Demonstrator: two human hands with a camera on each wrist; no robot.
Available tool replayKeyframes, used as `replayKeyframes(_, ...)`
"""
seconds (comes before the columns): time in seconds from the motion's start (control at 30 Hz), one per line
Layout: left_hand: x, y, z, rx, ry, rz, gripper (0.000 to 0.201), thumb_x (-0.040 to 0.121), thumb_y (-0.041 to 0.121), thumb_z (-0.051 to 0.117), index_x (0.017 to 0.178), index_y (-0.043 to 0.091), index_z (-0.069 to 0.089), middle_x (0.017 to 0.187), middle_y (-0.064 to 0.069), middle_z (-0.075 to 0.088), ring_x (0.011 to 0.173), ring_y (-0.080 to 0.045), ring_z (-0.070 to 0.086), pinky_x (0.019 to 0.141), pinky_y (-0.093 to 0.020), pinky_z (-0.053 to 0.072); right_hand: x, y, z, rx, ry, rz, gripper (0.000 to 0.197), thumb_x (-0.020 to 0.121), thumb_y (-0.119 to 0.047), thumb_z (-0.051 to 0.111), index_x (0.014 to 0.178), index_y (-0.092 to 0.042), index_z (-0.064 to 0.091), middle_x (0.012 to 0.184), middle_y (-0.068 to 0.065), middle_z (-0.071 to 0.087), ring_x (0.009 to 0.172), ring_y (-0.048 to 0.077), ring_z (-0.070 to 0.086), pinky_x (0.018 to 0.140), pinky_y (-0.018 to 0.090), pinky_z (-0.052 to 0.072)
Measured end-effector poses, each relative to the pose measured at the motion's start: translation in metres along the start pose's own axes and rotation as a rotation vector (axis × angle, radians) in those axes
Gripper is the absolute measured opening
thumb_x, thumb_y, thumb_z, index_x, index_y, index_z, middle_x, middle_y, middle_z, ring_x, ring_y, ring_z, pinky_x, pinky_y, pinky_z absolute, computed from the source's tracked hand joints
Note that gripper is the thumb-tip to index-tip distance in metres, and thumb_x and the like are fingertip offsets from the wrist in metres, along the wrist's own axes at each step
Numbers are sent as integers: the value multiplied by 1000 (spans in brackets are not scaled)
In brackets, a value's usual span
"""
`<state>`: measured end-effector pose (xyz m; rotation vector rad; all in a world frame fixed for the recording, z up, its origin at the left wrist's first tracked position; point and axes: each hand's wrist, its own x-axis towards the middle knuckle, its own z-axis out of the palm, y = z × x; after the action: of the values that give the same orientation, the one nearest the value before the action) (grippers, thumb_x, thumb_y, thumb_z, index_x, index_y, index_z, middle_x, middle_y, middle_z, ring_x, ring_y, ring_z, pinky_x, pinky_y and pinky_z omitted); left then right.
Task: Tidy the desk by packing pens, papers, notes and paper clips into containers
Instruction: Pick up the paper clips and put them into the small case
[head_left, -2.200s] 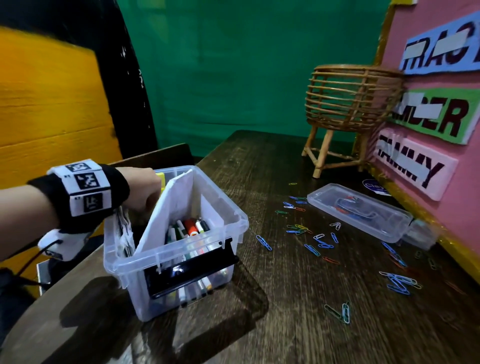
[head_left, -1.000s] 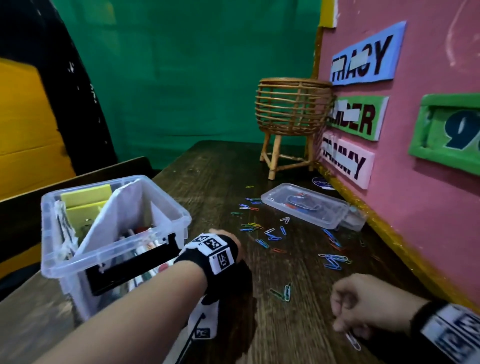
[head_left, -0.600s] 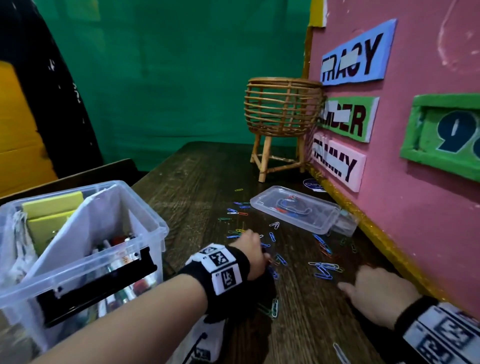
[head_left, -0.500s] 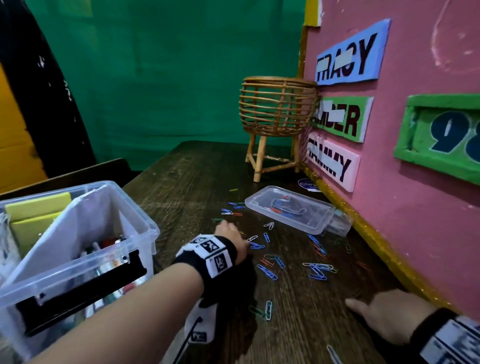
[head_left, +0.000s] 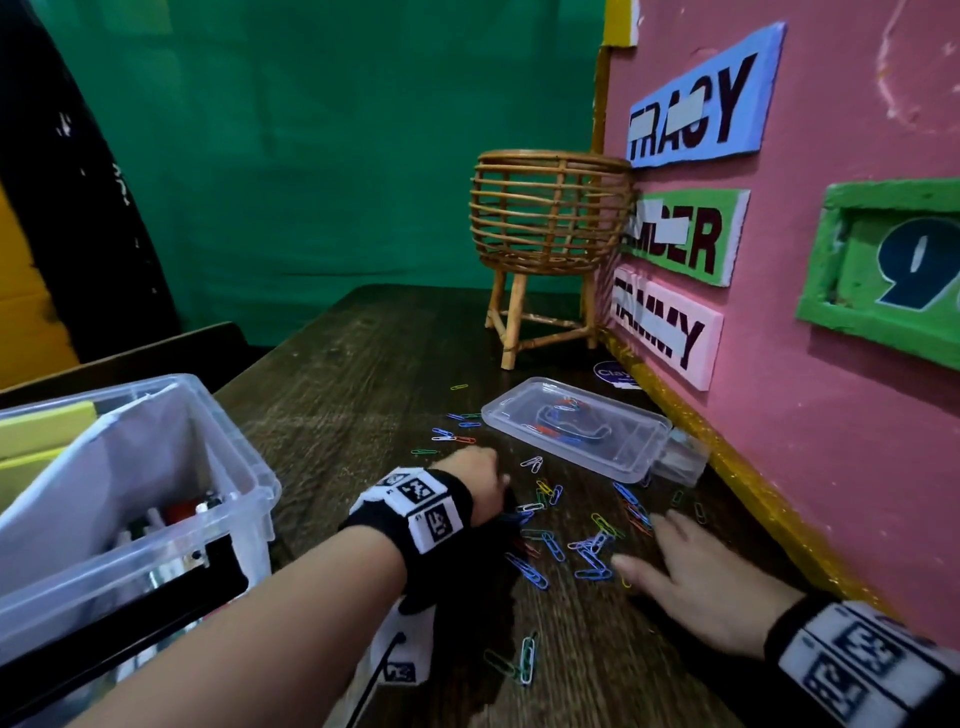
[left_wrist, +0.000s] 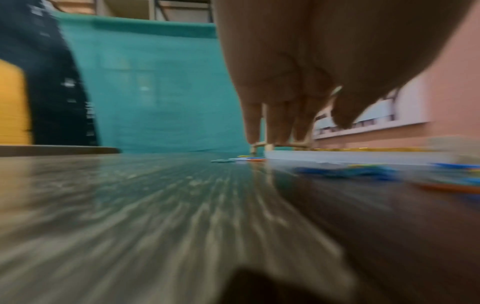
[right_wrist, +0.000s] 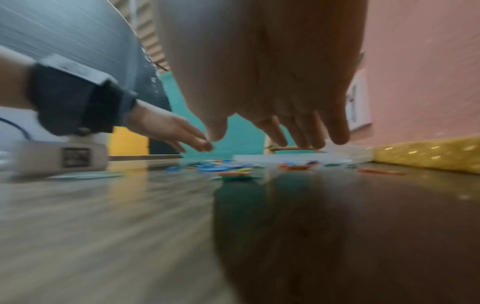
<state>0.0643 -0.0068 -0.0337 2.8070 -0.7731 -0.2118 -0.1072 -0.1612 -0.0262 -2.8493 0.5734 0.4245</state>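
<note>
Both hands flat and spread, holding nothing: left hand (head_left: 475, 480) and right hand (head_left: 691, 582) have dropped onto the bench (head_left: 363, 364) either side of the paper clips (head_left: 561, 535), probably raking them together; shallow clear tray (head_left: 576, 431) sits just beyond.

- The storage bin (head_left: 156, 499) stands at the desk's (head_left: 363, 374) front-left corner, with pens (head_left: 176, 514) in its near compartment and note pads (head_left: 41, 436) in its far one.
- The flat case (head_left: 582, 431) lies along the right edge, against the wall board (head_left: 831, 415).
- The basket stand (head_left: 550, 223) sits at the far-right corner, behind the case.
- Paper clips (head_left: 566, 530) are scattered mid-desk, before the case (a few inside it).
- The left hand (head_left: 478, 483) and the right hand (head_left: 696, 587) flank the clips.
</note>
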Motion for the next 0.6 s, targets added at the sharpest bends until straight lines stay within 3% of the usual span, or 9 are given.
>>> replayKeyframes(0.07, 12, -8, -3, 19, 60, -115, 43, 97, 31, 41, 132, 6, 43, 140, -12, 43, 131, -26, 43, 108, -37, 37, 17, 8, 0, -28, 52, 93, 91, 85, -69, 19, 149, -7, 0, 158, 15, -4, 147, 27, 2, 120, 40, 12)
replayKeyframes(0.23, 31, -25, -9, 57, 62, -272, 46, 99, 32, 38, 134, 2, 41, 140, -17, 41, 132, -30, 40, 107, -36, 34, 48, 23, -9, 8, 33, 276, 99, 82, -74, 19, 148, -2, 2, 157, 21, 1, 145, 32, 9, 118, 39, 16)
replayKeyframes(0.33, 35, -26, -8, 117, -42, -216, 45, 102, 29, 29, 133, 2, 45, 140, -18, 46, 130, -30, 43, 106, -33, 34, 53, 20, -15, 39, -43, 199, 106, 75, -79, 11, 149, -2, 5, 156, 21, 4, 145, 31, 12, 118, 38, 16)
replayKeyframes(0.4, 39, -18, -9, 137, -72, -140, 46, 101, 32, 28, 132, 4, 48, 137, -15, 50, 127, -27, 48, 103, -32, 37, 51, 15, -17, 62, -78, 61, 104, 74, -78, 11, 144, -3, 27, 151, 20, 25, 140, 28, 28, 115, 33, 24)
replayKeyframes(0.47, 43, -8, -13, 92, -28, -50, 40, 99, 32, 35, 121, 7, 57, 125, -13, 59, 116, -26, 55, 94, -32, 43, 51, 10, -19, 119, 16, -52, 77, 84, -68, 23, 122, -9, 53, 127, 11, 54, 116, 21, 52, 100, 30, 40)
replayKeyframes(0.5, 45, -5, -15, 53, 19, -11, 35, 97, 31, 39, 114, 8, 60, 118, -12, 62, 108, -25, 59, 88, -32, 46, 51, 9, -21, 138, 100, -80, 59, 90, -59, 32, 112, -11, 59, 116, 6, 60, 105, 18, 57, 92, 29, 44)
replayKeyframes(0.53, 47, -3, -17, 20, 66, 20, 31, 96, 29, 43, 110, 10, 62, 114, -11, 64, 100, -23, 60, 83, -31, 47, 53, 10, -22, 139, 190, -89, 44, 93, -50, 39, 107, -14, 60, 112, 4, 60, 101, 16, 58, 89, 29, 46)
replayKeyframes(0.6, 51, -2, -19, -5, 120, 43, 27, 94, 26, 45, 112, 14, 62, 115, -10, 65, 100, -22, 62, 84, -31, 49, 61, 15, -25, 111, 351, -60, 30, 92, -36, 47, 111, -15, 56, 121, 4, 55, 110, 18, 54, 95, 31, 45)
